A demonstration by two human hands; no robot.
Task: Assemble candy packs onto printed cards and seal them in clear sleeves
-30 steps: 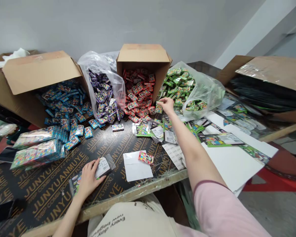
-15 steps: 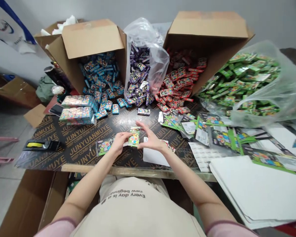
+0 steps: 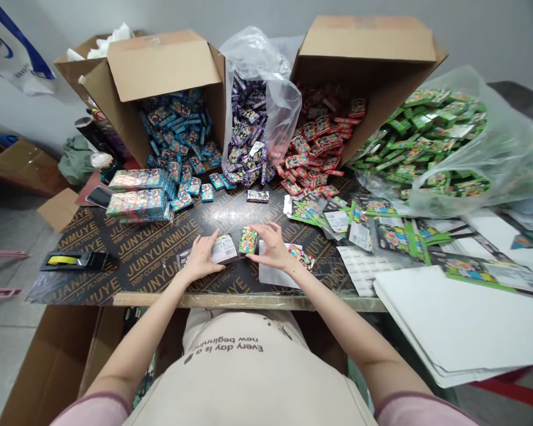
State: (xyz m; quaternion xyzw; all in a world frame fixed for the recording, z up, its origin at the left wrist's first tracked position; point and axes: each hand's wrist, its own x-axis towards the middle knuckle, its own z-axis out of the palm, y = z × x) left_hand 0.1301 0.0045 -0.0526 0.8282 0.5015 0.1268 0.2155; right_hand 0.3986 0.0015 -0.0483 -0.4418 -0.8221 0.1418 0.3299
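Observation:
My right hand (image 3: 273,247) grips a small green box (image 3: 247,240) with colourful round prints, its thumb and fingers at the box's right side. To the left, my left hand (image 3: 201,257) rests over a flat dark pouch (image 3: 224,248) whose pale barcode end shows beyond the fingers. Its thumb and index finger are spread apart along the pouch's edges. The pouch's other end is mostly covered by the hand. Partly under my right hand lie a white sheet (image 3: 270,273) and a red printed packet (image 3: 302,258).
Behind are cartons of blue boxes (image 3: 177,124) and red boxes (image 3: 315,142), with bagged purple boxes (image 3: 249,118) between. A bag of green boxes (image 3: 435,130) and flat pouches (image 3: 395,236) lie right. Wrapped stacks (image 3: 137,201) and a tape dispenser (image 3: 75,261) sit left.
My left hand has let go of the green box and moved left onto the pouch, with its fingers spread. The green box is now in my right hand.

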